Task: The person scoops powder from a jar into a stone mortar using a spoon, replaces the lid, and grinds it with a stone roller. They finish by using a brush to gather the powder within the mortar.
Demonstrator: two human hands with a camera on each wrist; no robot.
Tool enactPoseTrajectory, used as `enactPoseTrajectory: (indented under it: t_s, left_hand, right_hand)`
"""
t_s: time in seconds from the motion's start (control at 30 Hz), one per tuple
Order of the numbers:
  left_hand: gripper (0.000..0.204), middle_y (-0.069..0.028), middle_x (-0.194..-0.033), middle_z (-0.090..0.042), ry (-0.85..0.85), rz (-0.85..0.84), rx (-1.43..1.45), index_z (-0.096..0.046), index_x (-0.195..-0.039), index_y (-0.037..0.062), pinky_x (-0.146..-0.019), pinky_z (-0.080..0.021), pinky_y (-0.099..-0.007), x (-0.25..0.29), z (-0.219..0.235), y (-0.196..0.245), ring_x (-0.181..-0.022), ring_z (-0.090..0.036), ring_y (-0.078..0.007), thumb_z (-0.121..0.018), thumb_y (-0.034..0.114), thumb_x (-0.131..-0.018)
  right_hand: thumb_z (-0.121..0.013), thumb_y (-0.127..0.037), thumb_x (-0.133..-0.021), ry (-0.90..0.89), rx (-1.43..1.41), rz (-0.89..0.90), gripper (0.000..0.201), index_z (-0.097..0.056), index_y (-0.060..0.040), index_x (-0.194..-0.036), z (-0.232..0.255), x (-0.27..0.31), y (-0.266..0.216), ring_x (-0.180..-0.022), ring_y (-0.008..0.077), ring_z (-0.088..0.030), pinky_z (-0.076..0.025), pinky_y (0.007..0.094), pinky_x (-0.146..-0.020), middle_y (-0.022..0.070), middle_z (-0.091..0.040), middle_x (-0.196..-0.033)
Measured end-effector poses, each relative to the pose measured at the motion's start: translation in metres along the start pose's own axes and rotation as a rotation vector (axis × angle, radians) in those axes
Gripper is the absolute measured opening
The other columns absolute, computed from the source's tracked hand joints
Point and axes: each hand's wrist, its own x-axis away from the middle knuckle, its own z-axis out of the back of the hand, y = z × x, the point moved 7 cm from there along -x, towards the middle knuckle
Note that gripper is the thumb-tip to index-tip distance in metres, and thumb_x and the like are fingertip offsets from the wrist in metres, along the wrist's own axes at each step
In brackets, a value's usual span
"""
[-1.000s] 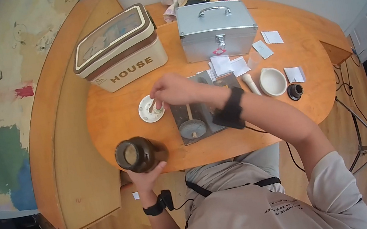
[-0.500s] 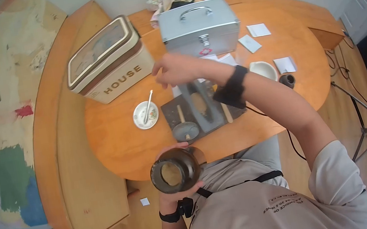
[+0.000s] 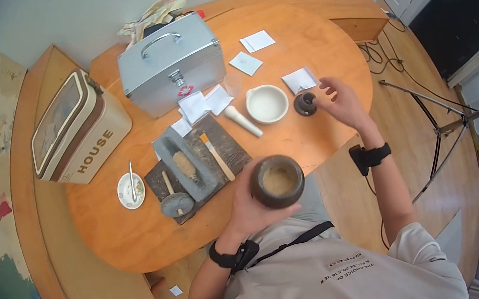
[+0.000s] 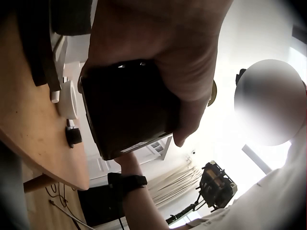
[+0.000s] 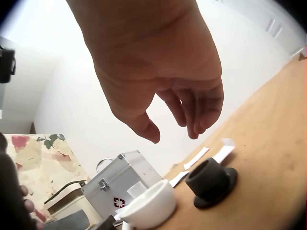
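My left hand (image 3: 244,213) holds a dark brown jar (image 3: 299,185) near the table's front edge, thumb and fingers round its sides. Its mouth faces up and tan powder shows inside. In the left wrist view the jar (image 4: 129,110) is a dark shape under the palm. My right hand (image 3: 343,105) hovers just beside the dark flanged lid (image 3: 304,105), fingers loosely curved and holding nothing. The right wrist view has this lid (image 5: 211,179) on the table below the fingertips. Left of the lid are a white mortar (image 3: 268,105) and a white pestle (image 3: 241,120).
On a dark board (image 3: 230,140) sit a grey trough (image 3: 208,179) with brown powder, a disc wheel (image 3: 172,206) and a brush (image 3: 218,158). A saucer (image 3: 125,198) bears a white spoon (image 3: 132,179). Behind stand a silver case (image 3: 171,66), a cream box (image 3: 82,138) and paper packets (image 3: 246,63).
The left hand has carried the jar rightward. My right hand has left the spoon on the saucer and crossed over to the dark lid. The head view has turned right.
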Motion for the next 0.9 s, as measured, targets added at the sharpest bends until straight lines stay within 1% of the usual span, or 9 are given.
enactPoseTrajectory:
  t_s: [0.1, 0.13, 0.2, 0.43, 0.53, 0.63, 0.73, 0.83, 0.9]
  left_hand:
    - [0.096, -0.0128, -0.13, -0.064, 0.042, 0.007, 0.046, -0.047, -0.139, 0.0012, -0.104, -0.051, -0.0388, -0.023, -0.017, -0.026, -0.121, -0.064, -0.0218, -0.101, 0.023, -0.062]
    - [0.096, -0.0133, -0.131, -0.063, 0.057, -0.005, 0.063, -0.046, -0.141, 0.0015, -0.105, -0.051, -0.0388, -0.027, -0.021, -0.033, -0.122, -0.063, -0.022, -0.1, 0.022, -0.063]
    - [0.096, -0.014, -0.133, -0.063, 0.066, -0.043, 0.011, -0.044, -0.142, 0.002, -0.105, -0.051, -0.0392, -0.036, -0.024, -0.037, -0.124, -0.062, -0.0223, -0.1, 0.02, -0.065]
    - [0.097, -0.0144, -0.131, -0.063, 0.132, 0.025, 0.029, -0.043, -0.143, 0.0022, -0.104, -0.052, -0.0398, -0.043, -0.035, -0.064, -0.122, -0.064, -0.0236, -0.099, 0.02, -0.066]
    - [0.098, -0.0145, -0.131, -0.064, 0.153, 0.002, -0.021, -0.041, -0.144, 0.0022, -0.104, -0.052, -0.0397, -0.046, -0.037, -0.063, -0.122, -0.064, -0.0241, -0.099, 0.021, -0.067]
    - [0.098, -0.0143, -0.13, -0.065, 0.158, -0.004, -0.071, -0.04, -0.144, 0.0026, -0.103, -0.053, -0.0399, -0.047, -0.038, -0.067, -0.121, -0.065, -0.0246, -0.098, 0.021, -0.067]
    - [0.097, -0.0142, -0.128, -0.065, 0.164, -0.014, -0.077, -0.04, -0.144, 0.0032, -0.102, -0.054, -0.0403, -0.05, -0.041, -0.066, -0.12, -0.066, -0.0251, -0.098, 0.02, -0.067]
    - [0.098, -0.0144, -0.128, -0.066, 0.176, -0.064, -0.087, -0.04, -0.144, 0.0039, -0.1, -0.054, -0.0409, -0.052, -0.043, -0.071, -0.119, -0.066, -0.0261, -0.098, 0.021, -0.067]
    - [0.099, -0.0145, -0.128, -0.066, 0.172, -0.106, -0.124, -0.04, -0.144, 0.0043, -0.099, -0.055, -0.0415, -0.054, -0.042, -0.073, -0.119, -0.066, -0.0271, -0.098, 0.021, -0.066]
  right_hand:
    - [-0.088, -0.028, -0.077, -0.021, -0.01, -0.044, 0.09, -0.044, 0.0052, -0.147, -0.021, 0.015, 0.016, -0.124, 0.0327, -0.059, -0.052, 0.0421, -0.099, 0.0195, -0.063, -0.127]
    - [-0.091, -0.024, -0.072, -0.022, -0.011, -0.016, 0.101, -0.036, 0.0042, -0.152, -0.028, 0.017, 0.013, -0.121, 0.0365, -0.058, -0.05, 0.0445, -0.102, 0.0196, -0.063, -0.128]
    - [-0.09, -0.021, -0.071, 0.001, -0.025, 0.027, 0.099, -0.037, 0.0041, -0.151, -0.035, 0.015, 0.009, -0.118, 0.0381, -0.057, -0.049, 0.0455, -0.102, 0.0207, -0.063, -0.127]
    - [-0.086, -0.017, -0.073, 0.026, 0.06, 0.1, 0.087, -0.043, 0.0054, -0.145, -0.049, 0.001, 0.013, -0.116, 0.0408, -0.056, -0.048, 0.045, -0.103, 0.0227, -0.062, -0.122]
    - [-0.084, -0.013, -0.074, -0.051, 0.075, 0.018, 0.081, -0.045, 0.0056, -0.142, -0.048, -0.005, 0.01, -0.122, 0.0386, -0.054, -0.045, 0.0432, -0.108, 0.0214, -0.061, -0.125]
    - [-0.083, -0.011, -0.074, -0.087, 0.042, -0.013, 0.074, -0.049, 0.0017, -0.138, -0.054, -0.012, 0.025, -0.121, 0.0382, -0.055, -0.047, 0.0419, -0.106, 0.0214, -0.06, -0.126]
    - [-0.08, -0.01, -0.076, -0.101, -0.085, -0.069, 0.064, -0.054, -0.0023, -0.134, -0.051, -0.008, 0.015, -0.12, 0.0371, -0.057, -0.049, 0.0406, -0.104, 0.0212, -0.06, -0.125]
    - [-0.077, -0.008, -0.077, -0.08, -0.066, 0.046, 0.053, -0.06, -0.0034, -0.127, -0.054, -0.003, 0.009, -0.115, 0.0368, -0.061, -0.051, 0.0394, -0.099, 0.0206, -0.063, -0.12]
    - [-0.076, -0.007, -0.077, -0.072, -0.125, 0.067, 0.048, -0.063, -0.0022, -0.123, -0.054, -0.002, 0.008, -0.108, 0.033, -0.065, -0.053, 0.0379, -0.096, 0.0165, -0.066, -0.115]
